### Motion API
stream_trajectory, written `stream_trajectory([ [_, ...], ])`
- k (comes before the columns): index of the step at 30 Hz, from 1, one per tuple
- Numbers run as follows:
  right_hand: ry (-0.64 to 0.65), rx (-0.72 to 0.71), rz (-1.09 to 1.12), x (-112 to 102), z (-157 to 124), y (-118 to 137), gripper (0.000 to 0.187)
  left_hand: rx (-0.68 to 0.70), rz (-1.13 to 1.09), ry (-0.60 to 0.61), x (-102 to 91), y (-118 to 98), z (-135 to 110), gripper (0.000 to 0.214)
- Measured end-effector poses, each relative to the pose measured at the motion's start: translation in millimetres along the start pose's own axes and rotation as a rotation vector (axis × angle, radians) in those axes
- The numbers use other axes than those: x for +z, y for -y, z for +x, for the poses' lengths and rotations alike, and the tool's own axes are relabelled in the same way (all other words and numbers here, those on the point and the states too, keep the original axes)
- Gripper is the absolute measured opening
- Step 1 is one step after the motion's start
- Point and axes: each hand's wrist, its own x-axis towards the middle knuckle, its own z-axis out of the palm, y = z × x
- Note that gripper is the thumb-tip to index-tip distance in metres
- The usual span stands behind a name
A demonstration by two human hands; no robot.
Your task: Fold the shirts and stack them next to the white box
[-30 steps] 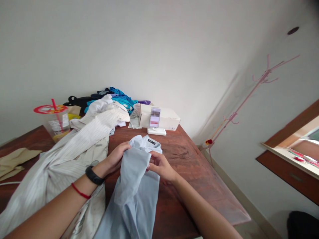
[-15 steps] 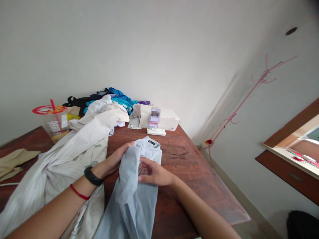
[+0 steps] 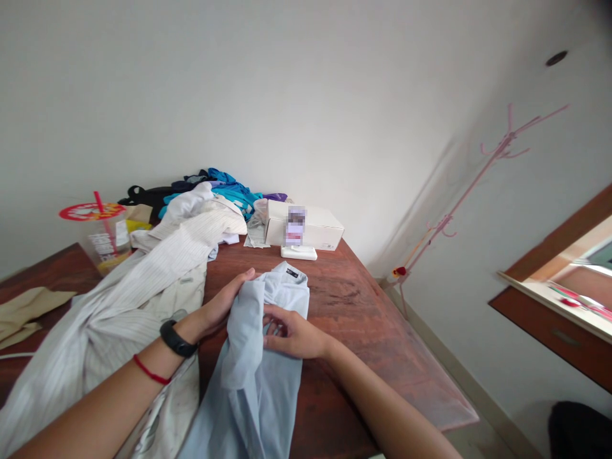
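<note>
A pale blue collared shirt (image 3: 268, 376) lies lengthwise on the brown wooden table (image 3: 363, 331), its collar and black label pointing away from me. My left hand (image 3: 222, 305), with a black band and a red string on the wrist, grips a raised fold of the shirt near the collar. My right hand (image 3: 291, 331) rests on the shirt just right of that fold, fingers curled and pinching the cloth.
A striped white shirt (image 3: 124, 306) sprawls on the left, with a heap of blue, black and white clothes (image 3: 205, 191) behind. A plastic cup with a red lid and straw (image 3: 102, 233), a white box (image 3: 306, 226) and a beige cloth (image 3: 23, 309) also lie here. A pink coat stand (image 3: 459, 204) leans at the right wall.
My right hand has slid left and down onto the shirt, close to the raised fold. The collar has settled flatter on the table. My left hand has barely moved.
</note>
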Motion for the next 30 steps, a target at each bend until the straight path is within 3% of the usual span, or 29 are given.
stream_trajectory([
  [4,-0.027,-0.016,-0.054,1,0,-6,0.061,-0.038,-0.105,0.046,-1.0,1,0,0.048],
  [16,0.035,-0.01,-0.191,-2,0,-2,0.039,-0.057,0.04,0.06,-3.2,4,2,0.055],
  [23,0.007,0.013,-0.191,0,1,0,0.036,-0.068,0.082,-0.045,-0.7,1,3,0.06],
  [30,-0.012,0.011,-0.281,1,1,2,0.028,0.025,0.201,-0.234,-7.4,3,11,0.047],
])
